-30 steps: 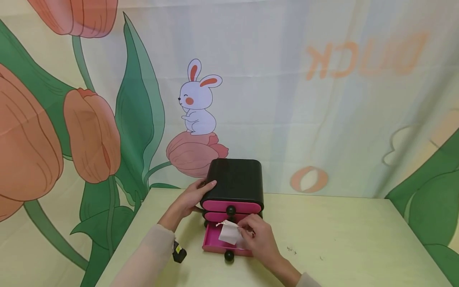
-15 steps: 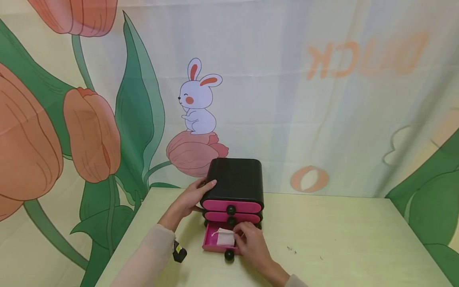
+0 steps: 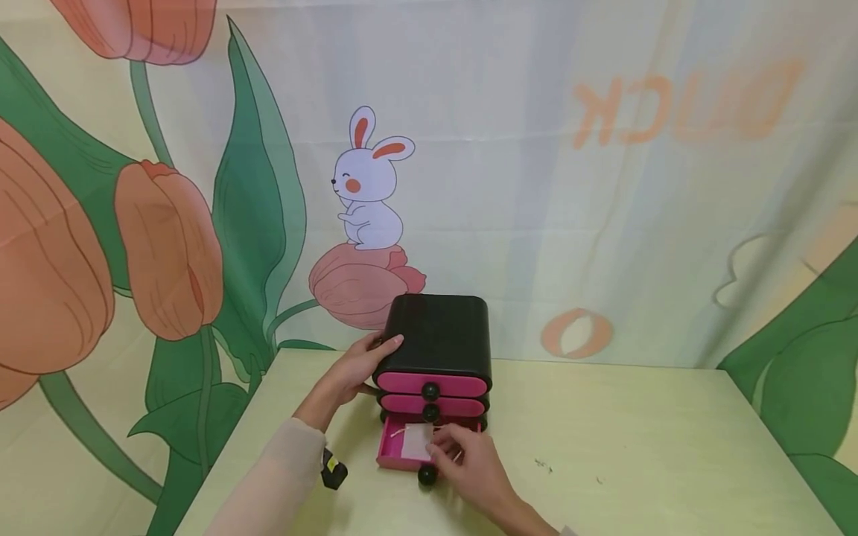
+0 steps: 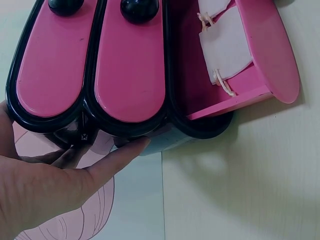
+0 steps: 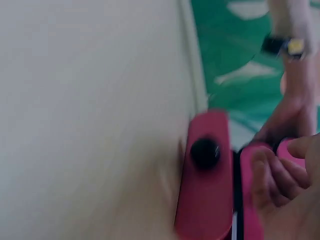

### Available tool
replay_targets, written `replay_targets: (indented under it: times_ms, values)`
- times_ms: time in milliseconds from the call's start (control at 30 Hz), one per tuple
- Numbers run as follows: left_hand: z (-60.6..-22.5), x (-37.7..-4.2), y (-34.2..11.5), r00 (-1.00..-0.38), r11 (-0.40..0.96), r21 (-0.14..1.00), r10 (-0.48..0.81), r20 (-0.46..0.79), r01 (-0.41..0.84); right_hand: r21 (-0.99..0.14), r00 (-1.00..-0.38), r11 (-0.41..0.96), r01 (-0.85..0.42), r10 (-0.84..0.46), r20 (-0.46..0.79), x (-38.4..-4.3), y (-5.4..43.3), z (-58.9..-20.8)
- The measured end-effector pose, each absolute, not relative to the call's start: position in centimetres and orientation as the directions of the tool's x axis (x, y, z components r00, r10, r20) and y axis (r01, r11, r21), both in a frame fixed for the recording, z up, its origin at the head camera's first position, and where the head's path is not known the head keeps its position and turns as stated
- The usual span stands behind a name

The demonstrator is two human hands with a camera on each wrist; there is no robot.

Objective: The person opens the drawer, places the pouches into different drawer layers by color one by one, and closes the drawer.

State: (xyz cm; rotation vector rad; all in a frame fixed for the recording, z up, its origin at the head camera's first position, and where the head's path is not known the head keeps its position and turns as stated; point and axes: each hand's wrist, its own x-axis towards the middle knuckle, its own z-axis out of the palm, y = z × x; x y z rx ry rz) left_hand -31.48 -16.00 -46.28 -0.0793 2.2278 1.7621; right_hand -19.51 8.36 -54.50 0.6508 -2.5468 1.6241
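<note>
In the head view, my left hand [image 3: 351, 372] holds a black mini drawer cabinet [image 3: 439, 335] by its left side, thumb on the top edge. The cabinet's bottom drawer [image 3: 390, 447], pink with a black knob [image 3: 427, 475], is pulled out. A small white drawstring pouch [image 3: 415, 442] lies flat inside. My right hand [image 3: 469, 461] is over the drawer's right half, fingers loosely curled, fingertips at the pouch's right edge. Part of a second white pouch [image 4: 214, 6] shows in the left wrist view. Nothing shows between the right fingers [image 5: 260, 180] in the right wrist view.
Two pink drawers [image 3: 402, 384] above are closed, each with a round black knob. A black object with a yellow mark [image 3: 334, 470] shows by the left sleeve. Dark specks [image 3: 543, 466] mark the table on the right. A printed curtain [image 3: 503, 186] hangs behind the table.
My right hand has lowered the pinched pouch into the drawer, and the pouch now lies flat with the fingers loosened beside it. My left hand has stayed on the cabinet.
</note>
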Motion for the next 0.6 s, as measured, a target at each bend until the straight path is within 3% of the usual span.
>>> replay_targets:
  times_ms: [100, 233, 600]
  values:
    - [-46.3, -31.5, -16.0, -0.954, 0.247, 0.942, 0.138, -0.268, -0.229, -0.947, -0.915, 0.284, -0.153, -0.403, 0.027, -18.1, 8.1, -54.3]
    - [-46.4, -31.6, -16.0, -0.952, 0.245, 0.941, 0.14, -0.271, -0.232, -0.953, -0.892, 0.287, 0.093, -0.401, -0.208, -16.7, 7.9, -55.4]
    - [-46.1, -31.4, -15.8, -0.951, 0.235, 0.943, 0.142, -0.273, -0.235, -0.926, -0.906, 0.316, 0.205, -0.296, -0.302, -16.7, 7.6, -57.7]
